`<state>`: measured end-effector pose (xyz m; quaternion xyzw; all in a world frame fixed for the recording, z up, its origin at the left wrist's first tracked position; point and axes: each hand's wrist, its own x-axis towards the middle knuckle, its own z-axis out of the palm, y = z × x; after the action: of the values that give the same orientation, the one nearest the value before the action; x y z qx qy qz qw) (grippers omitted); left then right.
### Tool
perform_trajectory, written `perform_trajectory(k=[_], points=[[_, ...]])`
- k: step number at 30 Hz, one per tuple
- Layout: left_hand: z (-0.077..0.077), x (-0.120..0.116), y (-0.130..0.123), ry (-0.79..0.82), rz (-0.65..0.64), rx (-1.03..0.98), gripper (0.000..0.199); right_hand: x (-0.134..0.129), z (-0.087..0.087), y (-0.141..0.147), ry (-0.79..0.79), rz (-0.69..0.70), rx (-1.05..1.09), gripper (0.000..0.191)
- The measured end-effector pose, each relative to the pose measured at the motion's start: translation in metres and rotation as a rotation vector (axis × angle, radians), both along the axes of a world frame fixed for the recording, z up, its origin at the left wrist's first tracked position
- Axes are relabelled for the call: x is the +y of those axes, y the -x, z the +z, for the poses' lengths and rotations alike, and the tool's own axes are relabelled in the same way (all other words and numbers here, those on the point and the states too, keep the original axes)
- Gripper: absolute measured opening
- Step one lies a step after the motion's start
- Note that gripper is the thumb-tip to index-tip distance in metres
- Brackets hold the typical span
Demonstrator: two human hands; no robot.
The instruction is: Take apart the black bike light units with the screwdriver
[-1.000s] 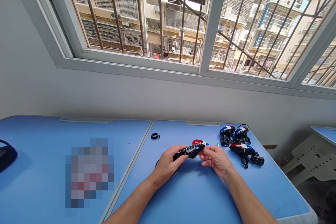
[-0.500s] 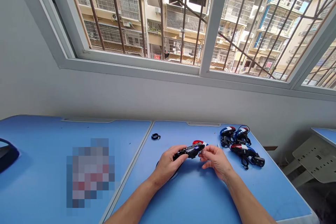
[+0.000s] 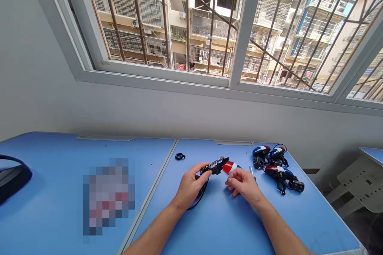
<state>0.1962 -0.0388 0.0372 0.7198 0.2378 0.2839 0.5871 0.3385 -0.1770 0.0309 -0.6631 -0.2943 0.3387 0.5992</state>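
My left hand point(image 3: 191, 185) grips a black elongated plastic device point(image 3: 218, 165) between thumb and fingers, its lettered side facing up. A black cable point(image 3: 197, 203) hangs from the device down to the table. My right hand point(image 3: 243, 182) is apart from it, thumb and forefinger pinched together; a tiny shiny bit shows at the tips, too small to name. Just behind those fingers lies a glossy red, white and blue shell point(image 3: 229, 166), partly hidden. A thin metal shaft, seemingly a screwdriver point(image 3: 251, 171), lies right behind my right hand.
Several red, white and blue devices with black cables and clamps point(image 3: 278, 171) are grouped at the table's right. A black ring clamp point(image 3: 180, 156) lies at the back left of the blue table point(image 3: 221, 227). A dark object point(image 3: 14, 177) stands far left. A barred window is above.
My right hand has drawn away from the device, its fingers now closed in a pinch. The device has tilted up slightly in my left hand, and more of the coloured shell shows.
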Motion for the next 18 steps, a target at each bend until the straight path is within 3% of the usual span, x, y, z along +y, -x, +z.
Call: perform_trajectory(k=[9, 15, 18], points=[[-0.001, 0.005, 0.002, -0.041, 0.094, -0.027, 0.045, 0.001, 0.000, 0.003, 0.006, 0.040, -0.064, 0.015], [0.000, 0.019, 0.002, -0.164, 0.227, 0.016, 0.048, 0.000, -0.002, 0.002, 0.023, 0.046, -0.093, 0.015], [0.003, 0.026, -0.002, -0.230, 0.297, 0.071, 0.040, 0.001, -0.002, 0.003, 0.025, 0.057, -0.101, 0.013]])
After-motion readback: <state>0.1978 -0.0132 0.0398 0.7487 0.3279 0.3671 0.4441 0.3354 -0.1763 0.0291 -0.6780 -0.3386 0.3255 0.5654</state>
